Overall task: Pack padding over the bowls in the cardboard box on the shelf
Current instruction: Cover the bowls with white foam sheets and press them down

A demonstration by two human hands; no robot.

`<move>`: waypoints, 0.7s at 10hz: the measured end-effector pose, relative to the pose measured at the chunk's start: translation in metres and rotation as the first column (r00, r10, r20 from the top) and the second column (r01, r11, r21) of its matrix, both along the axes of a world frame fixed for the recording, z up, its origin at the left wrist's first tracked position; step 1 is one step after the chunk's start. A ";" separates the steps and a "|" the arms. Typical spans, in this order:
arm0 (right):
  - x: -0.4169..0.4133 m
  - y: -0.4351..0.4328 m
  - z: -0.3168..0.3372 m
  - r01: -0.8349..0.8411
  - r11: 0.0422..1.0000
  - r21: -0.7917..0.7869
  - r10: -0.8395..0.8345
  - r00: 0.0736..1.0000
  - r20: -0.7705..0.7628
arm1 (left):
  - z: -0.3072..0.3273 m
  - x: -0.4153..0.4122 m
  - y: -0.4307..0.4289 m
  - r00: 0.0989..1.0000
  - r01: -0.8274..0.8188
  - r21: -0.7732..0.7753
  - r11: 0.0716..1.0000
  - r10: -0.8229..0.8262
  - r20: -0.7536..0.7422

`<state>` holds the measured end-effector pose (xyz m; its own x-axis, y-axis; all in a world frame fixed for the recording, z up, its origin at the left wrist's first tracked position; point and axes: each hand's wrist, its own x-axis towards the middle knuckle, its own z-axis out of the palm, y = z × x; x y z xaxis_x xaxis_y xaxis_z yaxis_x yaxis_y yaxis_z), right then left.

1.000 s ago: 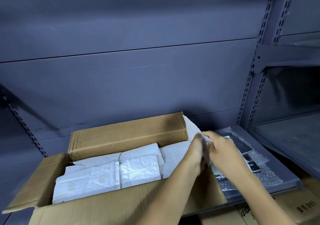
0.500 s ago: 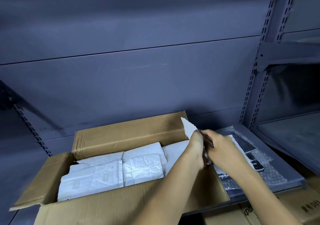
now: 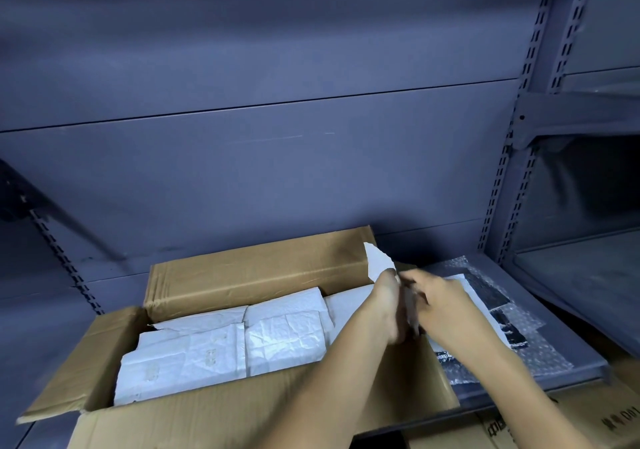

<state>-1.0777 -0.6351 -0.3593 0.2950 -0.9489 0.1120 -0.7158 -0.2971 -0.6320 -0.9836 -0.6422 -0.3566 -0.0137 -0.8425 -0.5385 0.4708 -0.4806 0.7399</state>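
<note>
An open cardboard box [image 3: 256, 268] sits on the grey shelf, its flaps spread out. White crumpled padding sheets [image 3: 221, 344] cover its inside; no bowls show. At the box's right end my left hand [image 3: 389, 301] and my right hand [image 3: 438, 305] press together around a white padding sheet [image 3: 377, 261]. A corner of that sheet sticks up above the fingers. How the lower part of the sheet lies is hidden by my hands.
Bubble wrap with dark printed patches [image 3: 498, 313] lies on the shelf [image 3: 540, 275] right of the box. Slotted uprights [image 3: 519, 143] stand at the right, a back panel behind. More cardboard boxes [image 3: 588, 421] sit below the shelf.
Both hands have stayed together on the white sheet at the box's right end and pushed slightly lower; less of the sheet's corner shows above the fingers.
</note>
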 end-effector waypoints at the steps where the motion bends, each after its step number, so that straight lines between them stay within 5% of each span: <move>1: 0.002 -0.002 -0.006 -0.011 1.000 -0.010 0.011 0.997 -0.083 | -0.010 -0.002 -0.006 0.998 0.054 0.014 0.998 -0.054 -0.019; 3: 0.001 -0.003 -0.007 -0.041 0.997 -0.059 0.025 0.968 -0.248 | -0.005 0.042 0.009 0.996 0.085 -0.051 0.995 -0.086 -0.014; 4: 0.007 -0.002 -0.011 -0.058 0.996 -0.065 0.034 0.945 -0.326 | -0.001 0.056 0.009 0.988 -0.018 -0.125 0.992 0.037 0.150; 5: 0.016 0.000 -0.013 -0.084 0.995 -0.045 0.061 0.923 -0.381 | 0.004 0.062 0.012 0.859 -0.004 -0.261 0.965 0.137 0.494; 6: 0.024 0.006 -0.010 -0.110 0.994 -0.010 0.096 0.902 -0.422 | -0.007 0.063 0.017 0.645 0.197 -0.341 0.919 0.140 0.751; 7: 0.029 0.011 -0.012 -0.171 0.984 0.057 0.180 0.905 -0.386 | -0.026 0.063 0.022 0.438 0.363 -0.264 0.894 0.086 0.895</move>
<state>-1.0484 -0.6237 -0.3711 0.4731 -0.8786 -0.0646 -0.8430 -0.4301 -0.3230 -0.9203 -0.6200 -0.3821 0.1315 -0.9912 0.0161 -0.5770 -0.0633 0.8143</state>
